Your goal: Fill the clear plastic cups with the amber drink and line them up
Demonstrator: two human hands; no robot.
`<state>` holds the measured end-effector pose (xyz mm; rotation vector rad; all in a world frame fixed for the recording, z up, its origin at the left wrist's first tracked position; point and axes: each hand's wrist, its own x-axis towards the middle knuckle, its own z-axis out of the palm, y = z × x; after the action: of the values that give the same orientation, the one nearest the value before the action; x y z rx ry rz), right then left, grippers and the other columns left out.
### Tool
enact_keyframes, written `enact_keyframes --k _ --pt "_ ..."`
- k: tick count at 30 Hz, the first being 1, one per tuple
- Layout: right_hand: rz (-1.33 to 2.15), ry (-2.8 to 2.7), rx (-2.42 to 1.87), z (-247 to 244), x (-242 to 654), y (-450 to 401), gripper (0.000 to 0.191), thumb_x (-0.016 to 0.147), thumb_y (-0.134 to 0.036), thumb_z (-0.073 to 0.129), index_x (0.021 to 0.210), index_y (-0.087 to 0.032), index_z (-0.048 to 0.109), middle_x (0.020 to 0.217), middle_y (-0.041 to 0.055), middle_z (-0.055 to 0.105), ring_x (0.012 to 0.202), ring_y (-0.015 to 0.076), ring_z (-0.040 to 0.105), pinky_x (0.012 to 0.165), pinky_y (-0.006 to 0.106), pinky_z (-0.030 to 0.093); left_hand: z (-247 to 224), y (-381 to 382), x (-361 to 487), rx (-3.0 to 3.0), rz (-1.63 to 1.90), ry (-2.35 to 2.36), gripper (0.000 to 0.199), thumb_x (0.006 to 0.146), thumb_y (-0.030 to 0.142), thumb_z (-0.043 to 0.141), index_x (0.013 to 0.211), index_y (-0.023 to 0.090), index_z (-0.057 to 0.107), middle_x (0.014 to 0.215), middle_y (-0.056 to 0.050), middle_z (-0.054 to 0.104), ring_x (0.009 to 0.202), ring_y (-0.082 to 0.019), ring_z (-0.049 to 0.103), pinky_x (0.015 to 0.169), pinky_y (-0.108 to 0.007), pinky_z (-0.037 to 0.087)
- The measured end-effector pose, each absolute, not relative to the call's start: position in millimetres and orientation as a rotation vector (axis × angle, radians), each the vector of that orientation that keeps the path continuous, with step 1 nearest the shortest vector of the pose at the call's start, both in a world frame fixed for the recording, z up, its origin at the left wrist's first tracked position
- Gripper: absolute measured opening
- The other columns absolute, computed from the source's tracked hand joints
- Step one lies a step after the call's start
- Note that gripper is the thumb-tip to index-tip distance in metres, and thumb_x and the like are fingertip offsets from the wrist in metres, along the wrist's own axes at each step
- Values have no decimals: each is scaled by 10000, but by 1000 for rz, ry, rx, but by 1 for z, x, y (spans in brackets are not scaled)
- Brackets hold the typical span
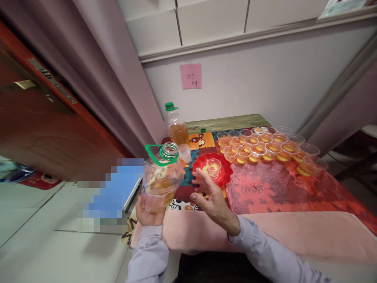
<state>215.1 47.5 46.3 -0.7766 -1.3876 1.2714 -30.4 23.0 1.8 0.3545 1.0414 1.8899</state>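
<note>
My left hand [149,215] supports a large clear plastic jug [161,184] from below, its palm and fingers against the base. The jug is uncapped, has a green handle [153,154] at its neck and holds amber liquid; it leans slightly. My right hand [210,198] is in the air with fingers spread, nothing in it, in front of a red scalloped bowl [227,181]. Inside that bowl sits a clear plastic cup [214,166]. Just behind the jug, a stack of clear cups [185,153] lies tilted.
A second jug [178,131] with a green cap stands at the back left. Rows of clear cups [258,150] with amber liquid fill the table's right rear. A small green cap [203,130] lies near the back edge. A pink cloth [279,232] covers the front edge.
</note>
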Motion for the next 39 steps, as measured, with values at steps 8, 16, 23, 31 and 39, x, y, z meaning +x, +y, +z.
enact_keyframes --k 8,16,23,31,39 --pt "1399 -1185 -712 53 204 60 940 893 -612 842 1691 -326 435 1621 160 577 1317 350 700 999 499 660 38 15 -19 257 1963 1229 408 908 530 677 1146 232 822 1268 -95 822 1423 -365 627 1172 -529 520" --pt "1549 -1088 -701 32 203 65 767 935 -617 781 1572 -241 576 1056 64 820 960 266 780 917 451 658 59 8 -23 292 1974 1361 278 860 436 748 1035 237 829 1178 -46 849 1271 -330 727 1073 -469 604" --pt "1606 -1022 -745 13 202 70 669 885 -623 817 1441 -273 695 1308 61 763 988 223 748 793 361 683 71 5 -33 346 1835 1463 313 824 413 794 1066 216 821 1039 -44 849 1141 -328 778 1028 -476 633" --pt "1667 -982 -706 3 206 74 650 873 -625 830 1414 -283 718 1393 72 726 1075 238 747 777 353 707 95 10 -29 341 1744 1507 292 864 382 785 1090 200 812 1007 -44 842 1096 -325 794 981 -452 653" --pt "1696 -947 -727 13 213 75 730 885 -613 821 1520 -292 662 1608 93 616 1263 298 717 850 394 724 104 18 -20 374 1721 1576 262 882 391 764 1067 212 806 989 -47 843 1069 -332 799 926 -464 674"
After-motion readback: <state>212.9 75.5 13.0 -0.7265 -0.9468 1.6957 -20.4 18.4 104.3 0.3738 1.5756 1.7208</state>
